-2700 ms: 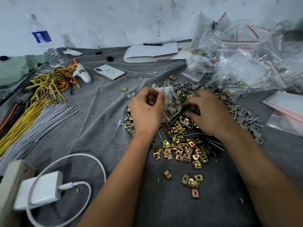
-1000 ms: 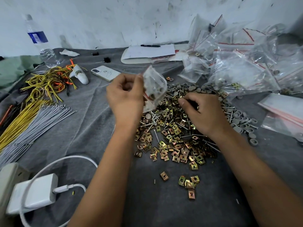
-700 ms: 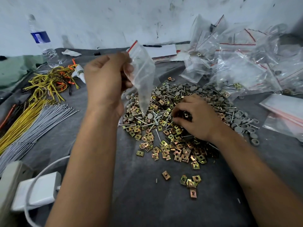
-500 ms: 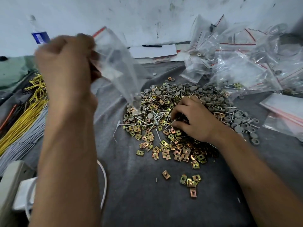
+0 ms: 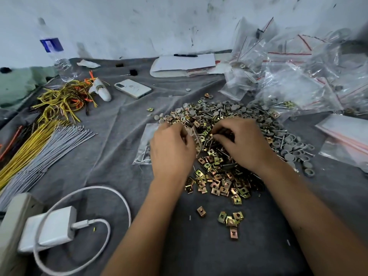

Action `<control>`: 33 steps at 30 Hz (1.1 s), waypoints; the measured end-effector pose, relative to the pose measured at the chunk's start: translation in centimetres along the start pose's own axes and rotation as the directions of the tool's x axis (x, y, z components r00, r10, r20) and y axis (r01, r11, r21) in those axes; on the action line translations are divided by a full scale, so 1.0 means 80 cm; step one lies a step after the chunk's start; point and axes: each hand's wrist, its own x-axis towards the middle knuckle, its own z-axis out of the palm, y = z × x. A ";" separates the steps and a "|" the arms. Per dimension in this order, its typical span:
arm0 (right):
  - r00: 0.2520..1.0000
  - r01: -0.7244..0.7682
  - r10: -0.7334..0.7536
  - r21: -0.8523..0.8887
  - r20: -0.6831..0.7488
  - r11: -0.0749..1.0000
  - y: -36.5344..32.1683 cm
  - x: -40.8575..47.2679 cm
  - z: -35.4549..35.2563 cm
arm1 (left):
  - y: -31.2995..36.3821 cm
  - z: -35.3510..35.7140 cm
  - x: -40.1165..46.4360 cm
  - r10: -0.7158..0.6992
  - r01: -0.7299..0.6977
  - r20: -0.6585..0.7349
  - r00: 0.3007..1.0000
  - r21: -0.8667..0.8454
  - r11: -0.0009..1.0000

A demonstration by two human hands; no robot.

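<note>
One bag (image 5: pixel 143 145) lies beside the left hand (image 5: pixel 172 151) (partly hidden).

The one camera sits on the person's head. It looks forward and down, close over the left hand (image 5: pixel 171 154), the right hand (image 5: pixel 246 146) and the grey cloth (image 5: pixel 111 140). Its wide view reaches all the way to the white wall (image 5: pixel 139 20) at the back.

Bare cloth (image 5: pixel 111 148) lies open left of the left hand (image 5: pixel 171 154), past the small bag (image 5: pixel 144 144) beside it. Hardware pile (image 5: pixel 219 114) blocks ahead of both hands. Bag heap (image 5: pixel 298 86) crowds beyond the right hand (image 5: pixel 245 144).
</note>
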 end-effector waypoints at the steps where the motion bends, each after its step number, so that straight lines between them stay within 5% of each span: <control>1: 1.000 0.001 -0.001 0.013 -0.026 1.000 -0.002 0.000 0.000 | -0.004 -0.001 -0.002 0.007 -0.006 0.022 1.000 -0.036 0.999; 9: 0.975 0.006 0.055 0.270 -0.217 0.963 -0.013 -0.004 0.002 | -0.015 0.003 -0.005 -0.120 0.169 0.148 0.982 -0.380 0.909; 13: 0.983 0.063 -0.004 0.321 -0.183 0.945 -0.019 -0.006 0.001 | -0.017 0.005 -0.005 -0.143 0.203 0.161 0.976 -0.459 0.865; 19: 0.989 0.140 -0.123 0.252 -0.083 0.958 -0.030 -0.009 0.008 | -0.016 0.003 -0.004 -0.045 0.034 -0.011 0.999 -0.496 0.868; 25: 0.980 0.166 -0.128 0.270 -0.155 0.948 -0.035 -0.011 0.009 | -0.015 0.001 -0.004 0.087 -0.149 -0.157 0.984 -0.439 0.886; 33: 0.954 -0.001 0.105 0.348 -0.282 0.938 -0.021 -0.009 0.012 | -0.032 -0.007 0.008 -0.250 0.164 -0.033 0.968 -0.671 0.723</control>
